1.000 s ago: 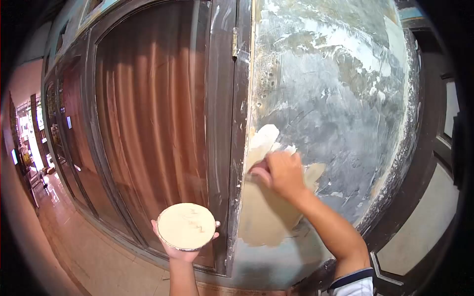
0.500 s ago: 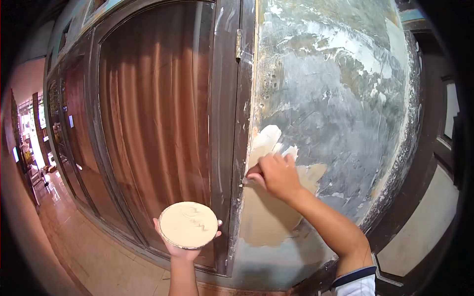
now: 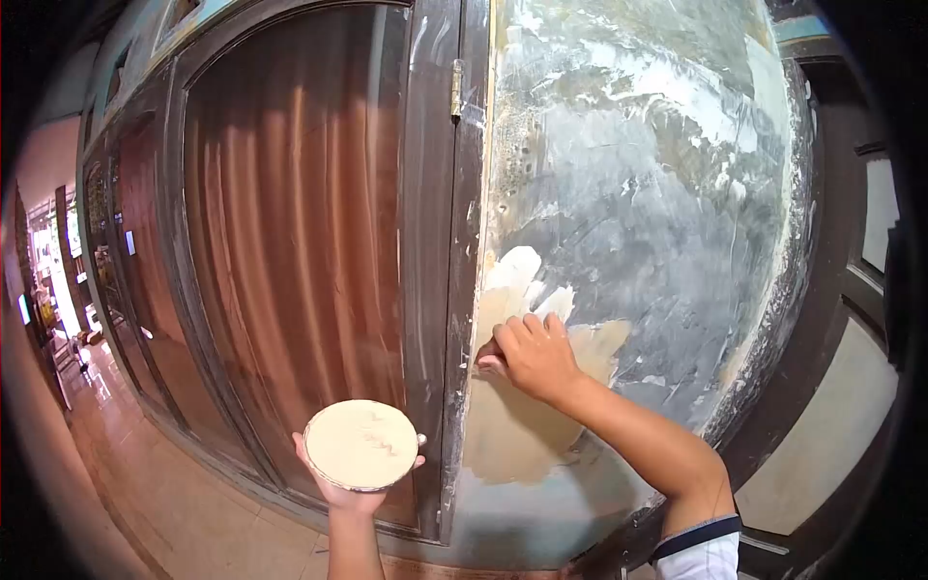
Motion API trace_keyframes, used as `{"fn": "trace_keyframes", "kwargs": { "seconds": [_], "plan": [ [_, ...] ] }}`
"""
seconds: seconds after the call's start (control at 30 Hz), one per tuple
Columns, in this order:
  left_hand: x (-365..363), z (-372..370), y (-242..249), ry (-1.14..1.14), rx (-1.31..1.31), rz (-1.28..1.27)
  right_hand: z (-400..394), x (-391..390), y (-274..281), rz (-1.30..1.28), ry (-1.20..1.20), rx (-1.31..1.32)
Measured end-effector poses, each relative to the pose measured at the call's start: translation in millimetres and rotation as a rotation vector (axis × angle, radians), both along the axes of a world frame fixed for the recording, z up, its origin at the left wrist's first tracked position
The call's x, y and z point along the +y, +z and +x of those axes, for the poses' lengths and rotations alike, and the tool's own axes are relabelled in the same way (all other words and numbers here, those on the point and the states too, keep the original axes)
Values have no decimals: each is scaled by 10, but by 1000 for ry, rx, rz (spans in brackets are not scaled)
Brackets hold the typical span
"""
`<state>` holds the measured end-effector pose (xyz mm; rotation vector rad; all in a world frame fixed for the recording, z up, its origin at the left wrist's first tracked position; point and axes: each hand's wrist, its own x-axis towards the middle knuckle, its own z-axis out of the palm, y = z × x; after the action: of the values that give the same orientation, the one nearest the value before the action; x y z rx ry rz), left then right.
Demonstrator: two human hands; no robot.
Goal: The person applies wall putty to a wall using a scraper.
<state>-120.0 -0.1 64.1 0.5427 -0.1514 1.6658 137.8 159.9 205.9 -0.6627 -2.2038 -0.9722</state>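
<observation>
My left hand [image 3: 350,499] holds up a round bowl [image 3: 333,483] from below, its fingertips showing at the sides. Smooth cream-coloured putty [image 3: 360,445] fills it to the rim, with a few dark streaks on top. My right hand [image 3: 537,358] is closed against the wall [image 3: 667,222], knuckles up, beside the door frame. Whatever its fingers pinch is hidden behind the hand. Around and below it spreads a beige putty patch [image 3: 517,430], with white smears [image 3: 517,269] just above. Higher up, the wall is grey with rough white streaks.
On the left stands a dark wooden door frame [image 3: 430,242] with glass and a brown curtain [image 3: 290,261] behind it. A brass hinge [image 3: 456,89] sits near the top. Another dark door with pale panels [image 3: 822,435] is at the right. Tiled floor [image 3: 208,503] runs along the left.
The view has shifted slightly, so everything sits a little further left. My right hand stays at nearly the same spot on the wall, its wrist turned a little. The bowl remains held.
</observation>
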Motion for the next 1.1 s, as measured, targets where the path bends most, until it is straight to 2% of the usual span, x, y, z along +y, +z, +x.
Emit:
{"fn": "trace_keyframes", "kwargs": {
  "seconds": [0.03,0.1,0.17,0.23,0.27,0.37,0.4,0.43,0.5,0.57,0.6,0.63,0.7,0.8,0.9,1.0,1.07,1.1],
  "plan": [
    [10,-11,4,4,-6,-9,23,19,61,3,-4,3],
    [33,-22,10,7,26,4,78,75,383,33,-59,185],
    [46,-15,4,19,82,16,167,97,791,139,-28,476],
    [39,21,40,16,60,11,268,148,965,180,-80,623],
    [44,24,37,8,54,6,270,119,914,182,-85,624],
    [68,42,24,-8,38,8,158,-11,448,119,48,367],
    [76,45,12,-2,25,-20,118,-54,273,-165,16,215],
    [77,42,-1,4,15,-51,97,24,20,41,22,102],
    [84,40,0,25,63,-25,82,120,-60,79,-23,53],
    [68,73,37,-15,53,2,135,133,315,123,-63,185],
    [78,86,36,-18,53,-2,155,99,527,111,2,336],
    [95,92,32,-13,79,7,188,119,689,108,-1,336],
    [104,100,46,-7,108,17,261,163,894,202,-25,597],
    [74,130,64,-90,-31,20,207,43,679,165,92,501],
    [39,153,41,-67,-39,-29,37,26,79,77,62,129],
    [60,151,72,-94,-27,-17,21,186,84,153,-29,61],
    [7,161,100,-125,-82,-6,96,115,567,96,7,281],
    [-15,183,139,-123,-83,-7,143,185,749,174,-13,387]
  ]
}}
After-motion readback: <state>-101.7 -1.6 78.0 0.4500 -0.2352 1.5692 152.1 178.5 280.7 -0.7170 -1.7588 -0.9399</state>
